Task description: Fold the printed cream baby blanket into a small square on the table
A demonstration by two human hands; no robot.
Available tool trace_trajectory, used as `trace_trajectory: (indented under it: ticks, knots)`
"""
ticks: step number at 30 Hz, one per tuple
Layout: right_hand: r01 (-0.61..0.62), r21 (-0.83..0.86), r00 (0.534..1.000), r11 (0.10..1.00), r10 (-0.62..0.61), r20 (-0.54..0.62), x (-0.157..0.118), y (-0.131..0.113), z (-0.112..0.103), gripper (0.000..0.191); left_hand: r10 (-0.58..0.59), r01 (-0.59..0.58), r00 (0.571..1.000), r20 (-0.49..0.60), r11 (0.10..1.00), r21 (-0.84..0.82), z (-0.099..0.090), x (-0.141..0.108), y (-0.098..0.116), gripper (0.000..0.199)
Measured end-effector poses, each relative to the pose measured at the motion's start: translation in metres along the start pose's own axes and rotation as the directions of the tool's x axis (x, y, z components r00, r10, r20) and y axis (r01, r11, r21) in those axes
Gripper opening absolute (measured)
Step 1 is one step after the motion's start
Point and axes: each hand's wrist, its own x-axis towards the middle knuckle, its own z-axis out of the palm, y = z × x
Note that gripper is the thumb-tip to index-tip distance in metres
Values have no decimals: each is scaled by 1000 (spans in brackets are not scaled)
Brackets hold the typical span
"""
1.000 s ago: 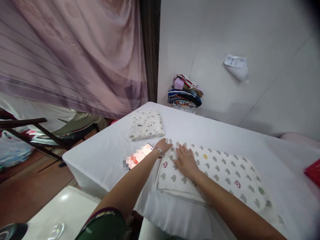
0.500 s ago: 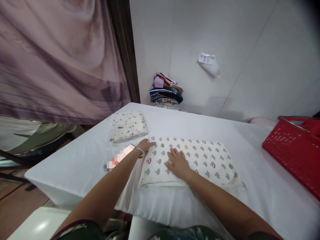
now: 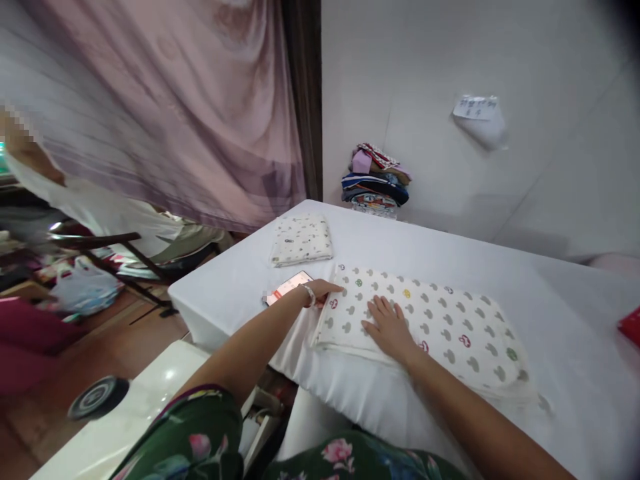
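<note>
A cream folded blanket (image 3: 440, 327) with grey and a few coloured mushroom prints lies flat on the white-covered table in front of me. At its left edge is my left hand (image 3: 323, 292), forefinger over the top and the other fingers partly hidden at the edge, closed on the fabric. My right hand (image 3: 393, 331) rests palm down on the blanket left of its middle, fingers spread, holding nothing. Beside my left wrist a lit phone (image 3: 290, 287) lies on the table. Beyond it sits a smaller folded cloth (image 3: 303, 240) with a small grey print.
A stack of folded clothes (image 3: 376, 180) stands by the wall behind the table (image 3: 430, 243). At the right edge shows part of a red basket (image 3: 631, 327). On the left are a pink curtain (image 3: 240, 113), a chair (image 3: 100, 241), a plastic bag (image 3: 85, 287) and a partly visible person.
My view has swung left, so things appear further right and more of the floor and chair shows. Both hands stay in about the same places on the blanket.
</note>
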Motion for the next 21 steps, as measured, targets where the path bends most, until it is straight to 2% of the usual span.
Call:
trace_trajectory:
  ticks: [5, 8, 10, 12, 14, 16, 17, 19, 21]
  knots:
    - [-30, 46, 998, 999, 32, -46, 5, -4, -7, 60, 43, -39, 998, -50, 996, 80, 3, -9, -7, 41]
    - [9, -2, 1000, 1000, -9, -23, 8, -4, -1, 59, 89, -71, 991, -102, 984, 163, 6, -17, -5, 40]
    - [14, 3, 1000, 1000, -14, -9, 8, -2, 4, 58, 114, -95, 987, -116, 983, 156, 10, -22, -1, 36]
    - [15, 82, 999, 997, -12, -37, 8, 1, 6, 56, 144, -134, 983, -112, 987, 94, 15, -27, 4, 32]
    - [12, 264, 995, 965, 16, -104, 7, 3, 4, 54, 181, -176, 977, -112, 983, 49, 20, -32, 12, 29]
    - [-6, 540, 980, 842, 112, -163, 5, 3, -2, 53, 219, -214, 970, -110, 975, 53, 25, -36, 21, 30]
    - [-14, 687, 970, 726, 175, -166, 4, 2, -7, 52, 241, -235, 965, -102, 970, 68, 28, -38, 27, 31]
    - [-12, 916, 957, 402, 270, -106, 3, -1, -17, 51, 297, -289, 952, -73, 952, 97, 36, -43, 41, 32]
    - [-12, 998, 957, 64, 288, -7, 3, -3, -31, 50, 353, -350, 935, -22, 932, 95, 49, -46, 59, 31]
